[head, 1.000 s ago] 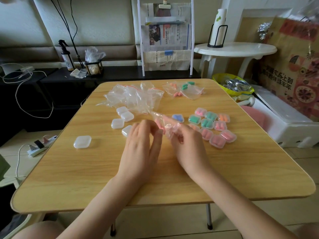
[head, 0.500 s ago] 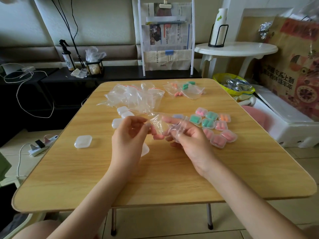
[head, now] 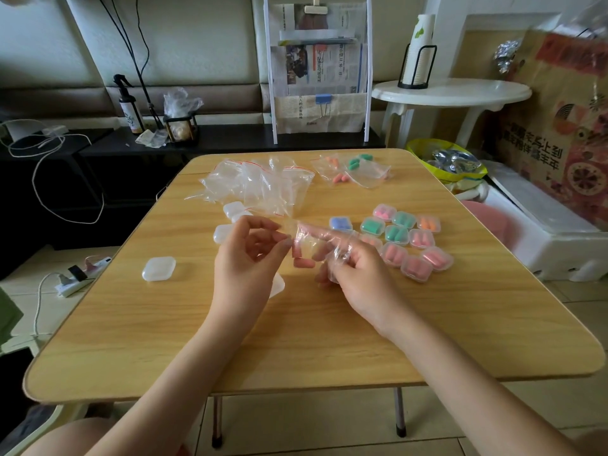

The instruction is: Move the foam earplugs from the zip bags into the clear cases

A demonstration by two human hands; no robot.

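From my remote seat I see both hands raised just above the middle of the wooden surface [head: 296, 340], working one small clear zip bag [head: 312, 246] between them. My left hand [head: 245, 263] pinches the bag's near edge between thumb and fingertips. My right hand [head: 353, 274] has its fingers curled round the crumpled other end, with the index finger stretched along the top of the plastic. Pink foam earplugs [head: 301, 258] show through the bag and at its lower edge, just between the two hands; whether one has already slipped free of the plastic I cannot tell.

Taking that held bag as my landmark: just to its right sits a cluster of filled clear cases [head: 408, 241], holding pink, green, orange and blue plugs, packed side by side and touching. Behind the bag lies a loose heap of empty zip bags [head: 260, 184] with red seal lines. Farther back and to the right are the zip bags still holding earplugs [head: 353, 171], orange, red and green ones showing inside. To the left of the bag, partly hidden by my left hand, rest several empty white-looking cases [head: 233, 209], and one more empty case [head: 158, 268] lies well apart from it, farther left. Another pale case [head: 278, 286] peeks out beneath my left hand.
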